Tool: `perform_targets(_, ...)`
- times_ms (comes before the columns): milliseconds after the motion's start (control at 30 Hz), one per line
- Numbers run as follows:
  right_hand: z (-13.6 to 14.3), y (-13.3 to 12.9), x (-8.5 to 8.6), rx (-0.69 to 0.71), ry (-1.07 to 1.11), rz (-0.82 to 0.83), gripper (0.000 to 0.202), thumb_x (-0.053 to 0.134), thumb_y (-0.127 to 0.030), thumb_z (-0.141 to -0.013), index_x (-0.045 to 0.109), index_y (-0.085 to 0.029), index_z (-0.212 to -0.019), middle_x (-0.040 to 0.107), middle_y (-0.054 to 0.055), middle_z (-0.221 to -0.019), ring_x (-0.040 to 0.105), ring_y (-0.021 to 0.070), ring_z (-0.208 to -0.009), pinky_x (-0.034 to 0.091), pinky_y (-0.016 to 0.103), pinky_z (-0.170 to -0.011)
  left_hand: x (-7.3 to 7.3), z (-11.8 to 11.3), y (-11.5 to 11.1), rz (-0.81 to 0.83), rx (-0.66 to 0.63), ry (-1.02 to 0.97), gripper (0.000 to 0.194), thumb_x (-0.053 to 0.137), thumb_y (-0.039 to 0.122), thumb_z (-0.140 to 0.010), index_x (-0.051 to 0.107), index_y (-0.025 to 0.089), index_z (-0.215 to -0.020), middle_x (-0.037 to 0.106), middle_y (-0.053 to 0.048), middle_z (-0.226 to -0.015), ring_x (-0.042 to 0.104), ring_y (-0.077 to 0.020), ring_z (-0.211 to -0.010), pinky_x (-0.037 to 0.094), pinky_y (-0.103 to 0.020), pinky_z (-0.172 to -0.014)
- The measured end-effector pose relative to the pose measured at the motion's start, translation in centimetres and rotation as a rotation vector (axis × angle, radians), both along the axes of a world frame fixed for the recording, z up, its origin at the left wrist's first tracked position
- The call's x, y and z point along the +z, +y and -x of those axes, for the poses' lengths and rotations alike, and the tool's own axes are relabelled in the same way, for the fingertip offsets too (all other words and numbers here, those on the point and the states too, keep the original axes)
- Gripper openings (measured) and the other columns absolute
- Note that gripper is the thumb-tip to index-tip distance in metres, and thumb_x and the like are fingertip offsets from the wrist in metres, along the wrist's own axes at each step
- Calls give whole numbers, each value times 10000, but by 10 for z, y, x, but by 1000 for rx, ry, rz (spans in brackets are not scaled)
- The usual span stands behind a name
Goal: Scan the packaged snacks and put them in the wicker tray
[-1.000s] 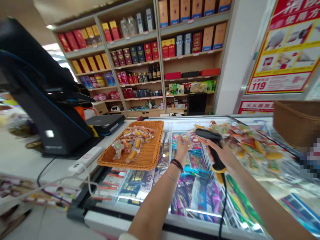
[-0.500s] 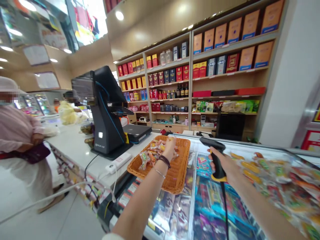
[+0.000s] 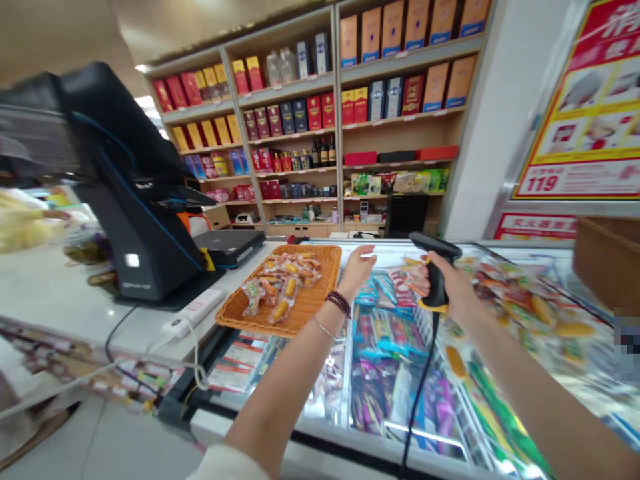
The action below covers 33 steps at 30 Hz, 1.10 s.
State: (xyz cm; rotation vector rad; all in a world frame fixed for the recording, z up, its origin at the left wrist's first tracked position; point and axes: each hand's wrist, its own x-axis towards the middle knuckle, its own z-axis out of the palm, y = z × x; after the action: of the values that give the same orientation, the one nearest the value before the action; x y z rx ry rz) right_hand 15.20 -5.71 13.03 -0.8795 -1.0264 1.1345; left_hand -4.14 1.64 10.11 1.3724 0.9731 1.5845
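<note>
My left hand (image 3: pixel 358 269), with a dark bead bracelet on its wrist, hovers just right of the wicker basket (image 3: pixel 320 303). Its fingers are stretched out and apart, and I see nothing in them. Several clear-wrapped snacks (image 3: pixel 285 277), orange and yellow, lie in the basket. A black barcode scanner (image 3: pixel 437 280) with a yellow-edged base is gripped upright in my right hand (image 3: pixel 456 285). Its cable (image 3: pixel 421 400) hangs down over the glass-topped freezer (image 3: pixel 345 380). Colourful ice cream packs (image 3: pixel 385 333) show inside the freezer below both hands.
On the white counter at left stand a black checkout terminal (image 3: pixel 135 220), a flat black scale (image 3: pixel 230 247) and a white power strip (image 3: pixel 193 313). More wrapped snacks (image 3: pixel 540 307) lie in a blurred heap at right, near a cardboard box (image 3: pixel 607 260). Shelves of boxed goods line the back.
My left hand has come out of the basket to its right side. A yellow wrapped snack now lies nearer the basket's front. The view has turned right; the scanner stays in my right hand.
</note>
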Motion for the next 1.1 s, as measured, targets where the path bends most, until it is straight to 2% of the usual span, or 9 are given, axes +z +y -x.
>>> perform_targets(167, -47, -22, 9, -151, 61, 41, 407, 851, -498, -696, 583, -233, -850, 545, -61, -625, 457, 90, -416, 404, 231, -358, -47, -96, -30, 20, -268, 250, 361, 918, 263, -613, 704, 201, -898, 703, -88, -978, 663, -261, -945, 529, -438, -981)
perform_targets(333, -70, -40, -2, -214, -2, 11, 447, 851, -537, -668, 591, -231, -864, 552, -57, -642, 474, 95, -438, 412, 239, -376, -92, -131, -73, -1, -408, 459, 744, 998, 238, -378, 690, 215, -1056, 626, -140, -1164, 567, -409, -1230, 438, -544, -1113)
perform_targets(467, -63, -39, -24, -257, -39, 31, 446, 835, -559, -674, 570, -241, -842, 562, -53, -630, 487, 104, -441, 405, 237, -377, -96, -118, -78, -121, -326, 565, 841, 946, 124, -450, 619, 214, -1219, 579, -144, -1245, 549, -381, -1238, 448, -512, -1090)
perform_targets(567, -46, -32, -42, -269, -27, 63, 460, 846, -578, -647, 553, -247, -775, 567, -48, -587, 484, 111, -421, 406, 247, -371, -86, -89, -67, -238, -74, 722, 655, 900, 172, -636, 594, 204, -1214, 582, -143, -1251, 555, -344, -1226, 442, -490, -1082)
perform_targets(700, -18, -19, -61, -248, -49, 97, 481, 832, -627, -654, 541, -244, -681, 536, -36, -489, 480, 124, -386, 397, 256, -350, -75, -47, -58, -205, 271, 1043, 351, 771, 317, -862, 628, 176, -1149, 606, -145, -1256, 564, -322, -1210, 446, -479, -1060)
perform_targets(800, -3, -12, -70, -200, -91, 91, 490, 810, -634, -686, 524, -241, -623, 511, -28, -433, 474, 124, -364, 387, 250, -339, -73, -31, -58, -190, 239, 1227, 150, 631, 273, -964, 684, 192, -1078, 671, -108, -1171, 610, -273, -1128, 476, -414, -1010)
perform_targets(900, 2, -13, -76, -162, -106, 79, 467, 811, -610, -701, 536, -237, -639, 521, -35, -443, 467, 119, -348, 385, 248, -328, -75, -30, -56, -204, 158, 1272, 194, 564, 287, -1002, 706, 193, -1093, 705, -112, -1144, 632, -264, -1130, 477, -390, -1019)
perform_targets(1033, -3, -18, -81, -149, -57, 53, 470, 838, -607, -675, 568, -232, -760, 587, -51, -545, 485, 108, -364, 387, 242, -330, -77, -31, -49, -161, 107, 1180, 197, 636, 244, -951, 700, 160, -1117, 719, -143, -1159, 641, -288, -1164, 457, -415, -1077)
perform_targets(1100, -8, -20, -83, -142, -51, 65, 474, 833, -611, -677, 574, -233, -796, 593, -55, -553, 486, 107, -365, 388, 241, -336, -78, -32, -44, -75, 122, 1028, 181, 613, 188, -948, 697, 159, -1106, 727, -140, -1103, 668, -281, -1106, 483, -430, -1052)
